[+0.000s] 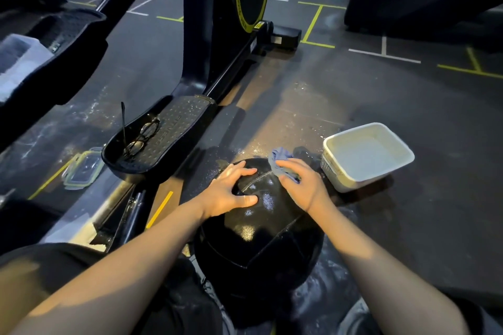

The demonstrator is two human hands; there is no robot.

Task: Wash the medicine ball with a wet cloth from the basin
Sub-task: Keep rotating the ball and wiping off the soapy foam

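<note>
A large black medicine ball (261,242) with wet, shiny panels rests on the gym floor right in front of me. My left hand (231,190) lies spread on its upper left side, fingers apart, steadying it. My right hand (302,182) presses a crumpled blue cloth (280,163) against the ball's upper right side. A white rectangular basin (367,155) holding water stands on the floor just right of the ball.
An elliptical trainer's pedal (160,133) with a pair of glasses (141,136) on it sits to the left. A clear container lid (84,168) lies on the floor farther left. The machine's frame (217,35) rises behind. The floor (381,239) around the ball is wet.
</note>
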